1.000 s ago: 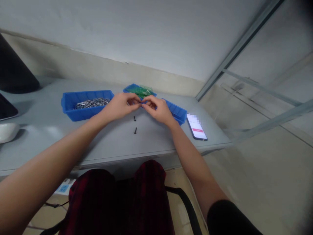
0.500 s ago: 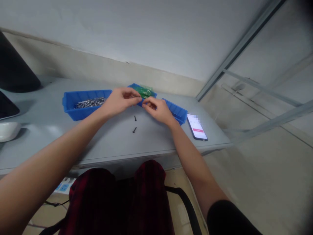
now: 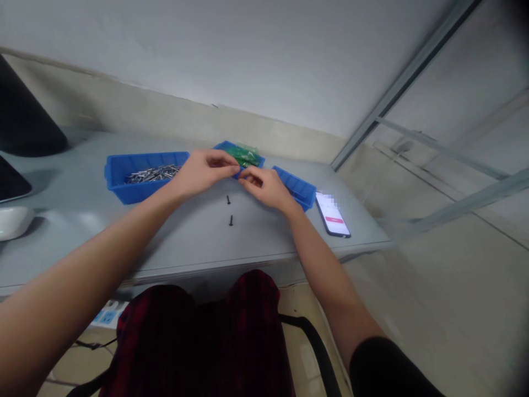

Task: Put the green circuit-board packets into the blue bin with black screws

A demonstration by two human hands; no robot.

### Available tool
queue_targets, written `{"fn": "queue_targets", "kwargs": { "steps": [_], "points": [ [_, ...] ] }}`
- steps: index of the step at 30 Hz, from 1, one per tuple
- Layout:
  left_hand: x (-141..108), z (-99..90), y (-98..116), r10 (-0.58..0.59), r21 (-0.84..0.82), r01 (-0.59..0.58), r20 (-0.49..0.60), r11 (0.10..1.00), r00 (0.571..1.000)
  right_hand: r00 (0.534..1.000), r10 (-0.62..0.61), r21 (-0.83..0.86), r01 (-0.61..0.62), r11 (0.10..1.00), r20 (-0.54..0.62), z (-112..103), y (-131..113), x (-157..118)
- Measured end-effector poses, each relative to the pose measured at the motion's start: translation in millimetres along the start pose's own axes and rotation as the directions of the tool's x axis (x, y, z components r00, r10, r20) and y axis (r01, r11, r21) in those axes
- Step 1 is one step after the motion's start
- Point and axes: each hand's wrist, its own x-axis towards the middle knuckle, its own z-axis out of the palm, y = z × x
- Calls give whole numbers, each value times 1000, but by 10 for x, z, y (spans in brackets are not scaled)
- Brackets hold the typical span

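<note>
My left hand (image 3: 212, 167) and my right hand (image 3: 264, 184) meet fingertip to fingertip in front of the middle blue bin (image 3: 223, 145). Both are closed in a pinch; anything between the fingers is too small or hidden to make out. Green plastic packaging (image 3: 247, 156) lies in that bin, just beyond the fingers. Below the hands, two dark screws lie on the grey table: an upper screw (image 3: 228, 199) and a lower screw (image 3: 231, 221). Left of my left hand, a blue bin (image 3: 136, 194) holds many silvery metal pieces (image 3: 152, 174).
Right of my right hand stands another blue bin (image 3: 303, 187), its contents mostly hidden. A lit phone (image 3: 333, 215) lies beside it, near the table's (image 3: 264, 237) right end. At the left are a white object (image 3: 14, 222) and a black cylinder (image 3: 27, 118). A wall rises behind.
The lower screw has rolled slightly to the right and now points straighter away from me. Both hands keep nearly the same place and pinch.
</note>
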Motion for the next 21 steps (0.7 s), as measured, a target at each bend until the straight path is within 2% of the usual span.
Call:
{"fn": "queue_targets", "kwargs": {
  "steps": [5,13,21],
  "points": [
    [3,-23,5,-17,13,17,-34,1000,999,999,-9,21,8,1000,43,19,20,0],
    [-15,5,40,-51,-175,52,9,983,999,1000,-11,-4,11,1000,-13,15,33,17],
    [-27,-29,103,-81,-205,88,43,975,996,998,-25,81,29,996,-56,25,57,24]
  ]
}}
